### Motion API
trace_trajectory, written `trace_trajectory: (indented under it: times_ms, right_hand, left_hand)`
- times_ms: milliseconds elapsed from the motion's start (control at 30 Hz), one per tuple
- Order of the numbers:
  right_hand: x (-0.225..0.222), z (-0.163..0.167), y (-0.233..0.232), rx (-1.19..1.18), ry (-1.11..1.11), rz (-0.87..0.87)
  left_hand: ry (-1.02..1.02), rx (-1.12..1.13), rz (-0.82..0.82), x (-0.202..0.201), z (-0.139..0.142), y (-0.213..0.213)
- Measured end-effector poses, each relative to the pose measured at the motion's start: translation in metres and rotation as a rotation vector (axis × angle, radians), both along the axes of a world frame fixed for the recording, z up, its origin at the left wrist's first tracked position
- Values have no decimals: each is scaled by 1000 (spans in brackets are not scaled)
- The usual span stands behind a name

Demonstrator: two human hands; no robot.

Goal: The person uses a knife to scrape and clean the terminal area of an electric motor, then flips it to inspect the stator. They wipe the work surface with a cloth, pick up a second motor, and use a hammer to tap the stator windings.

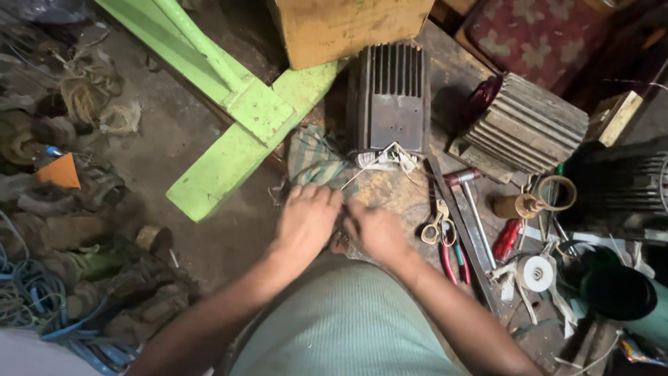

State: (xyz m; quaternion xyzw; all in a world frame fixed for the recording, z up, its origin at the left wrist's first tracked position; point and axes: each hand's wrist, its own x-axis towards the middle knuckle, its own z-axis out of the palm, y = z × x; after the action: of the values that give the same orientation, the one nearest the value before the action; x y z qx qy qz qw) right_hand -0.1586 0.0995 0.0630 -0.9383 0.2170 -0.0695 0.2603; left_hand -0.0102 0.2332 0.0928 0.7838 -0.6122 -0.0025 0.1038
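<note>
At the frame's centre we press our left hand (306,216) and right hand (376,230) side by side, fingers curled down on a wooden board (396,191); what they pinch, we cannot tell. Just above lie a striped cloth (313,160) and a finned motor (390,97), scissors (435,226) right of them.

Finned motor housing (388,97) behind hands; scissors (435,226), pliers (452,261), tape roll (537,273) to right; beam (236,139) left.

green beam (229,132), scissors (435,226), tape roll (537,273), hammer (470,202)
</note>
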Motion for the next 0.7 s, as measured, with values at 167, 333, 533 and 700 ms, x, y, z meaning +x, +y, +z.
trace_trajectory:
  times_ms: [167, 333, 533, 700]
  right_hand:
    - [-7, 7, -13, 50, -90, -66]
    - [-5, 18, -19, -157, -106, -200]
    - [7, 17, -7, -220, 76, -129]
    - [9, 1, -10, -150, 84, -22]
  left_hand:
    - [1186, 334, 291, 9, -19, -13]
    - [619, -224, -30, 21, -14, 1]
    - [111, -171, -97, 28, 3, 7]
    - [134, -105, -70, 25, 6, 9]
